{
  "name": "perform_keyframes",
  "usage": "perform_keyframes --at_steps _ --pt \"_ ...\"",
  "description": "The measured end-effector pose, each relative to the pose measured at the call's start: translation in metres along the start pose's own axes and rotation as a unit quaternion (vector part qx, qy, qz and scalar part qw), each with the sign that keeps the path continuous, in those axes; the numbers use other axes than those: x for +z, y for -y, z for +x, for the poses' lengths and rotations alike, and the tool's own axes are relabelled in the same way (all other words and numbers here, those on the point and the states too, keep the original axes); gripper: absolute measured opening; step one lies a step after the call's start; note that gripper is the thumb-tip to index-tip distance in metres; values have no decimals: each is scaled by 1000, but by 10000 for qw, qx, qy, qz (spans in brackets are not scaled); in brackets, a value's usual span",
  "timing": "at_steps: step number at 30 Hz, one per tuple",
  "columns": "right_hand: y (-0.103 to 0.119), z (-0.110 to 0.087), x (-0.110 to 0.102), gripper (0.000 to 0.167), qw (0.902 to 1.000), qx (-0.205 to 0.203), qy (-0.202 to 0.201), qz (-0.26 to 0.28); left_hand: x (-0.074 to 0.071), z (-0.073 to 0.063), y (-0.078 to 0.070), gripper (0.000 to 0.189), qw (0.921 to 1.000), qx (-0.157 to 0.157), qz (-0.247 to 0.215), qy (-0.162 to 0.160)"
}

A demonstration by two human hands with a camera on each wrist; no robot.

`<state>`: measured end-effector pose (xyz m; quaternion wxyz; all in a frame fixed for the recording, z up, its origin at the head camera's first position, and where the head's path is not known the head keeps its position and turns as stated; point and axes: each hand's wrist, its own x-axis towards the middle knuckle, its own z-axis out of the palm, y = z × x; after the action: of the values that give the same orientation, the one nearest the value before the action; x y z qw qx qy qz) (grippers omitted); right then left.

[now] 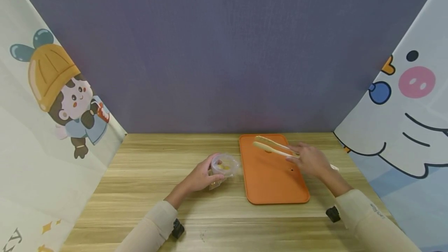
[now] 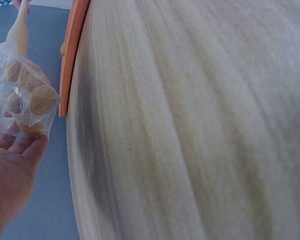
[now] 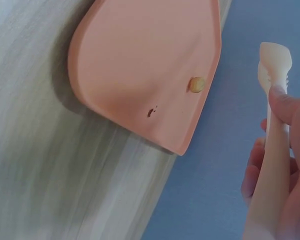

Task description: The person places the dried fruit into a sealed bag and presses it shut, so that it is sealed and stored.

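My left hand (image 1: 202,175) grips a clear plastic bag (image 1: 225,165) with a round open mouth, just left of an orange tray (image 1: 276,188). Several round brown balls (image 2: 42,99) show through the plastic in the left wrist view. My right hand (image 1: 312,160) holds a pair of cream tongs (image 1: 280,152) above the tray, thumb on one arm and fingers on the other. The tong tips are slightly apart and point left over the tray's far part. One small ball (image 3: 197,84) lies on the tray near its edge, partly hidden behind the tongs in the head view.
A dark mark (image 1: 291,169) or hole shows in the tray's right side. The wood-grain table (image 1: 157,147) meets a grey-blue wall (image 1: 224,69) at the back. Printed cartoon panels flank both sides. Black devices (image 1: 177,228) sit under both wrists.
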<state>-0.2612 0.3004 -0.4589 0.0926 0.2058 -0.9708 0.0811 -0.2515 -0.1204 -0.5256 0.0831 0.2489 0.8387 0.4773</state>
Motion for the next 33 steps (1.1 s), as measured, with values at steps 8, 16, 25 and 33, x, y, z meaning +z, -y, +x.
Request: perform_keyframes --at_steps 8,16,25,33 --pt "-7 -1 6 49 9998 171 -8 -99 -1 -1 1 88 10000 30 -15 27" --pt "-17 -2 15 49 9992 312 148 -188 -2 -1 2 90 10000 -62 -38 30" --pt "-21 -1 19 50 9985 431 334 -107 -1 -2 0 85 9999 -12 -109 -19" --pt "-24 -3 23 51 9971 570 481 -117 -3 -4 -2 86 9999 -48 -115 -31"
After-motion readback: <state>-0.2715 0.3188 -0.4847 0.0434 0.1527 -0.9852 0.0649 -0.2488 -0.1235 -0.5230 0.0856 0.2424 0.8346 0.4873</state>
